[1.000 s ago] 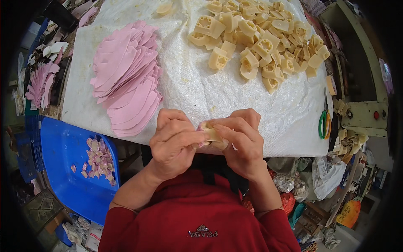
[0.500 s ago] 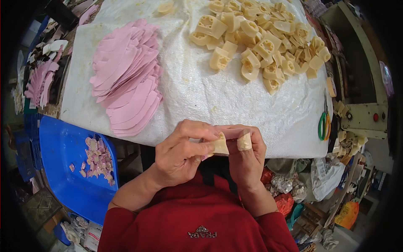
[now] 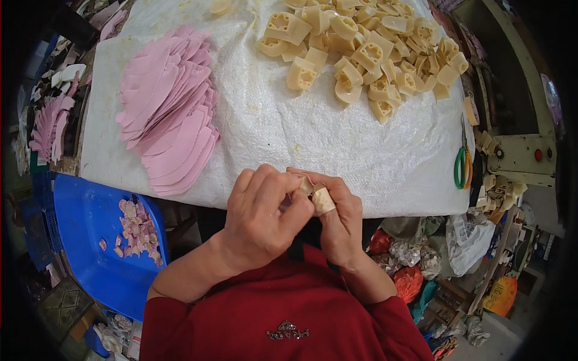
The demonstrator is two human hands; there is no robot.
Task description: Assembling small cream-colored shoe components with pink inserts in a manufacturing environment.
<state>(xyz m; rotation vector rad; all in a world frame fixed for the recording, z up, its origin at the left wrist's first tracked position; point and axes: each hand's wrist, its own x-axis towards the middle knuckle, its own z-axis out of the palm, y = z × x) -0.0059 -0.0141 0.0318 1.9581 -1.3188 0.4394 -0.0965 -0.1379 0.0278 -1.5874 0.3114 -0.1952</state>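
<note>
Figure: A small cream moulded piece, grasped between two bare hands near the front edge of a white woven sheet.

Detail: The left hand is curled with its thumb and fingers closed on the piece; the right hand grips it from the other side, index finger along its far edge, thumb bearing a beige wrap. Half a second earlier the piece shows broadly in the left fingers, with a pink strip stretched toward the right hand; now the hands are drawn together and mostly cover it, so the strip's position cannot be told. The fanned stack of pink strips and the heap of cream moulded pieces keep their arrangement on the sheet, although the view shifts slightly.
</note>
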